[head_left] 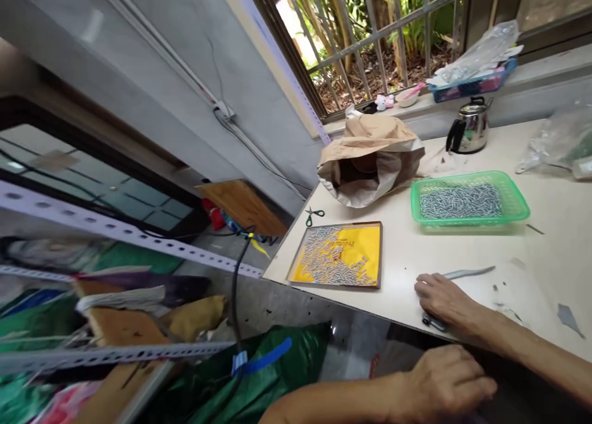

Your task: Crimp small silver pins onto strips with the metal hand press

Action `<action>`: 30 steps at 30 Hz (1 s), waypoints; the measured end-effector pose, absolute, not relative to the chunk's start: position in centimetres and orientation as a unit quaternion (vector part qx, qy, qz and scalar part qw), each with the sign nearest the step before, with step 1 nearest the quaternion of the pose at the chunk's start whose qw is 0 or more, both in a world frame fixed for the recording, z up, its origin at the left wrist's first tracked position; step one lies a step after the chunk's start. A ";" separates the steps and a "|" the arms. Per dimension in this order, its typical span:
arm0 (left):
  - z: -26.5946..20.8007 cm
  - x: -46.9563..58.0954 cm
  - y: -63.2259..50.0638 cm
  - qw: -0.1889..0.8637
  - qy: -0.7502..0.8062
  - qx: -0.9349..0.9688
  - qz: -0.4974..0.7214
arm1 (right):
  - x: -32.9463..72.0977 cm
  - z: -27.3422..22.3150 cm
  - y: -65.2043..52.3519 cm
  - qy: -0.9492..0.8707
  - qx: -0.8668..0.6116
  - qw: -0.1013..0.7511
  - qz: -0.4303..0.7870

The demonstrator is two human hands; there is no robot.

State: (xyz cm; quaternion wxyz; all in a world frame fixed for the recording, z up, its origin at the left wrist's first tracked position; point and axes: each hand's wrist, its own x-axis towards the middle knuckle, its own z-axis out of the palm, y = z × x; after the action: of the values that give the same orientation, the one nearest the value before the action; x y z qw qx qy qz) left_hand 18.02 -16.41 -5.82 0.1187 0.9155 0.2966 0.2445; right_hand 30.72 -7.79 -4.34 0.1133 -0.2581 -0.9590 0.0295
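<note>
My right hand (441,302) rests palm down by the front edge of the table (398,251). Its fingers are bent together, and their undersides are hidden. A small black object with a shiny end (433,323) pokes out below this hand at the edge. Just behind the hand lies a thin grey strip (469,272). Lower and nearer to me is my left hand (448,381), in front of the table's edge. Its fingers curl inward, and whatever they may hold is hidden from view.
A shallow tray (380,254) holds many small metal screw-like pieces on yellow. Beyond stand a green basket (515,211) of similar pieces, an open paper bag (398,159) and a kettle (476,131). Green-handled scissors (314,214) lie by the tray. Metal shelving (115,220) is on the left.
</note>
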 end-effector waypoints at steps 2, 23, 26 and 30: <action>-4.7 14.9 -15.3 0.096 0.325 0.906 0.254 | 30.5 -4.4 -7.4 -0.952 -0.263 0.153 0.036; -2.3 1.6 -3.8 0.027 0.518 0.853 -0.049 | 38.3 -1.4 -5.6 -0.851 -0.424 0.307 0.037; -2.1 2.3 -3.7 0.027 0.528 0.845 -0.084 | 38.4 -2.4 -7.0 -0.855 -0.429 0.284 0.068; -1.9 2.8 -4.0 0.036 0.493 0.863 -0.103 | 38.3 -2.2 -8.7 -0.853 -0.444 0.256 0.100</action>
State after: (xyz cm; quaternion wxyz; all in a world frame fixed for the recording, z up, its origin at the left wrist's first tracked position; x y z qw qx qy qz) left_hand 2.77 -4.01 -1.86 0.0365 0.8633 0.4927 -0.1031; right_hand 38.34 -8.70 -2.21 0.2563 -0.4444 -0.8526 0.0997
